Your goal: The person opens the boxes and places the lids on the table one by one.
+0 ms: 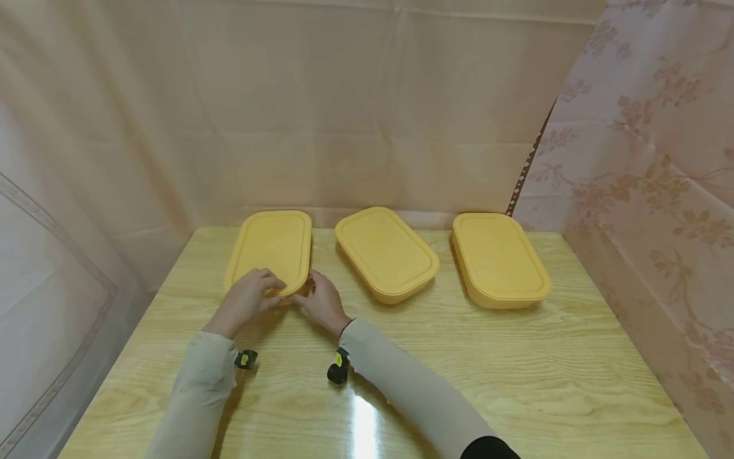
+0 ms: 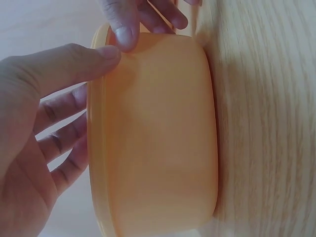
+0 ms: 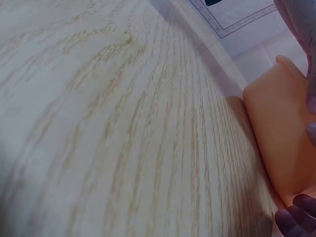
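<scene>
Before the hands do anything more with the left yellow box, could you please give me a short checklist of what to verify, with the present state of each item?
1. Left hand on the leftmost yellow plastic lidded box: ok, thumb on its near wall, fingers over the lid.
2. Right hand at the same box's near right corner: ok, fingertips touch it.
3. Lid seated all round: cannot tell, far edge hidden.
4. Box resting on the light wooden table: ok.
5. Middle yellow box standing apart from the held one: ok.
6. Firmness of grip: cannot tell.
</scene>
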A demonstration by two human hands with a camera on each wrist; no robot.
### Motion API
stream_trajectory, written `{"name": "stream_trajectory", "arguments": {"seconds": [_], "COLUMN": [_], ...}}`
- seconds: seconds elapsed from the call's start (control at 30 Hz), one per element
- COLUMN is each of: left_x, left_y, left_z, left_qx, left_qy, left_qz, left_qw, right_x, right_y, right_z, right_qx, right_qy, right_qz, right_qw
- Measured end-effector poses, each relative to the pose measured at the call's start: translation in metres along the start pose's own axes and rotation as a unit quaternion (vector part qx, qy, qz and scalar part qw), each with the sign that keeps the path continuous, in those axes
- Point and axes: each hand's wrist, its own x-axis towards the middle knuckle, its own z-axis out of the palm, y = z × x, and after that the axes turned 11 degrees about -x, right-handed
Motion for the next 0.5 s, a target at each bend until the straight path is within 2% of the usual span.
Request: {"name": "stream_trajectory", "arguments": {"seconds": [0.5], "left_x": [-0.002], "left_y": [0.003], "left_z": [-0.0008], "left_qx": [0.016], "left_qy": [0.03], "left_qz": [0.024], "left_qw": [0.9991], "right_x": [-0.0017], "right_y": [-0.0023], "right_z": [-0.0008], "right_qx": [0.026], "right_qy": [-0.002], "right_qz": [0.019], "right_qw": [0.999]}}
